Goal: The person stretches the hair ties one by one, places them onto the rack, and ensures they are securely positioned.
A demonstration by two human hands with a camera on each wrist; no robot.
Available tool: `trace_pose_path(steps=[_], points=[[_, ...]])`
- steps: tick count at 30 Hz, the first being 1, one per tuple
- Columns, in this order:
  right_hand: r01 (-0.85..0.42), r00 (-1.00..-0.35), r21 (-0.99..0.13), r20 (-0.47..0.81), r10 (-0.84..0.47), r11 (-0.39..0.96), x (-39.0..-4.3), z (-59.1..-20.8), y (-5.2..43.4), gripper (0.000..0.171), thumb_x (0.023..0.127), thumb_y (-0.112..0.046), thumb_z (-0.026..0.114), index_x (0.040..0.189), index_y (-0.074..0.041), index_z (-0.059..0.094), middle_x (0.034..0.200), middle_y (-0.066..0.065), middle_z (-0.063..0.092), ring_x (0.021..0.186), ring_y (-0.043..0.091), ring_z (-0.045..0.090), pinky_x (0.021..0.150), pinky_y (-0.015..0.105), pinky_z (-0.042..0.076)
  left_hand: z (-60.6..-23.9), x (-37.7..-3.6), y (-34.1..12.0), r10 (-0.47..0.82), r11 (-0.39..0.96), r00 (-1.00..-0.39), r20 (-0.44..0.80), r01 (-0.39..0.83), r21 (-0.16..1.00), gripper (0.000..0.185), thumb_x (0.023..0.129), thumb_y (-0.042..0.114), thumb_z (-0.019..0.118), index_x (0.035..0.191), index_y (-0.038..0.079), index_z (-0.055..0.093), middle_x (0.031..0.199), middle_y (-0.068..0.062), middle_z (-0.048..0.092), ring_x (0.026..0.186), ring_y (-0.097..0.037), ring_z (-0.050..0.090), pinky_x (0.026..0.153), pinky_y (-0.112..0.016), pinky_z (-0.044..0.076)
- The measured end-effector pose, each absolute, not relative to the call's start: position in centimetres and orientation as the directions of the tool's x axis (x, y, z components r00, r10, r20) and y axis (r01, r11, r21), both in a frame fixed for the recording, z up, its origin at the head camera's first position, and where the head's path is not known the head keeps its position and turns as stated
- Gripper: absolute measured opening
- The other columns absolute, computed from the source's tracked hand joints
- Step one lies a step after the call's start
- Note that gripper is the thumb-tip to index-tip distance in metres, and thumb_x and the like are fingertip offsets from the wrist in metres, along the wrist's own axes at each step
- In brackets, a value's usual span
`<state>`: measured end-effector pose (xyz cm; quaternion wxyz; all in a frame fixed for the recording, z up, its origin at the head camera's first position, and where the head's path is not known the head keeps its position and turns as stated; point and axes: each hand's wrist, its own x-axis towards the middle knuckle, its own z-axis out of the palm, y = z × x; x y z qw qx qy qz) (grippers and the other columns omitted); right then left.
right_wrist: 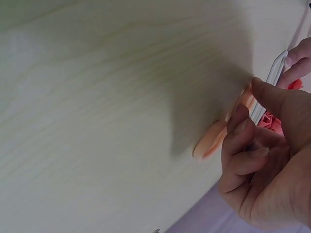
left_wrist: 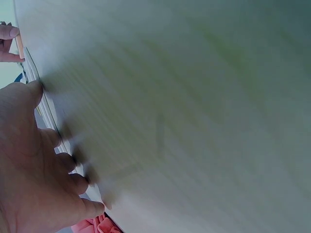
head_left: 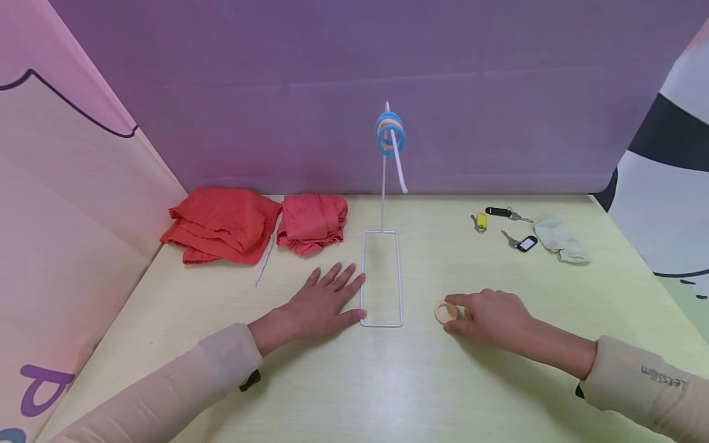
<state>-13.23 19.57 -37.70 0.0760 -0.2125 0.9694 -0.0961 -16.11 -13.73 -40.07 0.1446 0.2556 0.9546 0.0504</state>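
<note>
My right hand (head_left: 493, 317) pinches an orange ring (head_left: 437, 312) between thumb and forefinger at the tabletop. A second orange ring (right_wrist: 208, 141) lies close by under the curled fingers, partly hidden by the hand in the head view. With fingers spread, my left hand (head_left: 318, 304) rests on the table, its thumb and forefinger tips at the left side of a white wire stand's base (head_left: 400, 283). From the stand's upright, a slanting arm (head_left: 400, 169) carries several blue and orange rings (head_left: 382, 144).
Two folded red cloths (head_left: 227, 221) (head_left: 312, 221) lie back left, a white cord (head_left: 266, 258) beside them. Back right are keys with a yellow tag (head_left: 482, 221), a black tag (head_left: 498, 211) and a black-and-white tag (head_left: 527, 244), plus a pale cloth (head_left: 560, 239). A purple curtain (head_left: 249, 135) hangs behind.
</note>
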Motion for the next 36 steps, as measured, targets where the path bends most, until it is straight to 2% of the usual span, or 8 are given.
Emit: trace_pose_path(steps=[12, 17, 23, 25, 28, 32, 35, 36], points=[[-0.479, -0.873, -0.187, -0.005, -0.488, 0.858, -13.5, -38.4, 19.5, 0.028, 0.09, -0.031, 0.071, 0.114, -0.017, 0.071, 0.054, -0.013, 0.052, 0.053, 0.008, 0.044, 0.043, 0.027, 0.034, -40.1, -16.1, -13.8, 0.5, 0.866, -0.83, -0.246, 0.474, 0.163, 0.079, 0.098, 0.065, 0.042, 0.162, 0.029, 0.013, 0.171, 0.0, 0.008, 0.158, -0.029, 0.002, 0.125, -0.06, 0.006], [-0.472, -0.88, -0.197, 0.039, -0.474, 0.859, -13.5, -37.8, 19.5, 0.025, 0.09, -0.029, 0.069, 0.113, -0.019, 0.07, 0.053, -0.013, 0.049, 0.051, 0.007, 0.041, 0.043, 0.026, 0.032, -40.0, -16.0, -13.7, 0.504, 0.863, -0.828, -0.247, 0.475, 0.17, 0.079, 0.098, 0.065, 0.042, 0.162, 0.028, 0.014, 0.171, 0.0, 0.008, 0.158, -0.029, 0.003, 0.125, -0.06, 0.006], [-0.519, -0.848, -0.211, 0.248, -0.468, 0.828, -13.5, -33.8, 19.2, 0.028, 0.091, -0.031, 0.07, 0.117, -0.021, 0.07, 0.054, -0.019, 0.045, 0.044, -0.001, 0.034, 0.041, 0.023, 0.03, -39.9, -16.0, -13.7, 0.506, 0.862, -0.827, -0.245, 0.478, 0.168, 0.079, 0.098, 0.065, 0.042, 0.162, 0.028, 0.014, 0.171, -0.001, 0.008, 0.158, -0.03, 0.003, 0.125, -0.06, 0.007], [-0.565, -0.799, -0.194, 0.371, -0.473, 0.802, -13.4, -31.9, 18.9, 0.029, 0.089, -0.03, 0.072, 0.117, -0.021, 0.071, 0.055, -0.019, 0.045, 0.044, -0.003, 0.031, 0.041, 0.021, 0.028, -39.8, -16.0, -13.7, 0.508, 0.861, -0.826, -0.244, 0.479, 0.168, 0.079, 0.099, 0.065, 0.042, 0.162, 0.027, 0.014, 0.171, -0.001, 0.008, 0.158, -0.03, 0.003, 0.125, -0.06, 0.007], [-0.645, -0.681, -0.145, 0.556, -0.477, 0.751, -13.2, -29.1, 18.4, 0.028, 0.087, -0.028, 0.073, 0.114, -0.022, 0.073, 0.056, -0.019, 0.046, 0.045, -0.005, 0.03, 0.041, 0.019, 0.027, -39.8, -15.9, -13.7, 0.507, 0.862, -0.826, -0.247, 0.478, 0.169, 0.079, 0.099, 0.065, 0.042, 0.162, 0.027, 0.014, 0.171, -0.001, 0.008, 0.158, -0.03, 0.003, 0.125, -0.06, 0.006], [-0.717, -0.507, -0.042, 0.716, -0.479, 0.696, -12.7, -26.0, 17.6, 0.035, 0.097, -0.044, 0.059, 0.114, -0.018, 0.074, 0.056, -0.016, 0.048, 0.049, -0.002, 0.034, 0.041, 0.019, 0.028, -40.0, -16.0, -13.7, 0.504, 0.864, -0.827, -0.249, 0.476, 0.168, 0.079, 0.098, 0.065, 0.042, 0.162, 0.028, 0.013, 0.171, 0.0, 0.008, 0.158, -0.029, 0.002, 0.125, -0.06, 0.006], [-0.728, -0.411, 0.032, 0.779, -0.474, 0.684, -12.0, -24.1, 16.9, 0.047, 0.102, -0.052, 0.046, 0.114, -0.017, 0.074, 0.055, -0.013, 0.047, 0.049, 0.0, 0.034, 0.04, 0.021, 0.027, -40.2, -16.1, -13.8, 0.501, 0.865, -0.828, -0.252, 0.474, 0.162, 0.079, 0.098, 0.065, 0.041, 0.162, 0.029, 0.012, 0.171, 0.001, 0.007, 0.159, -0.028, 0.001, 0.125, -0.059, 0.006], [-0.731, -0.389, 0.043, 0.794, -0.467, 0.681, -11.8, -23.5, 16.6, 0.045, 0.102, -0.051, 0.046, 0.114, -0.017, 0.074, 0.055, -0.012, 0.048, 0.049, 0.001, 0.034, 0.04, 0.022, 0.026, -40.2, -16.1, -13.8, 0.5, 0.866, -0.828, -0.252, 0.474, 0.161, 0.079, 0.098, 0.065, 0.041, 0.162, 0.029, 0.012, 0.171, 0.001, 0.007, 0.159, -0.028, 0.001, 0.125, -0.059, 0.006]])
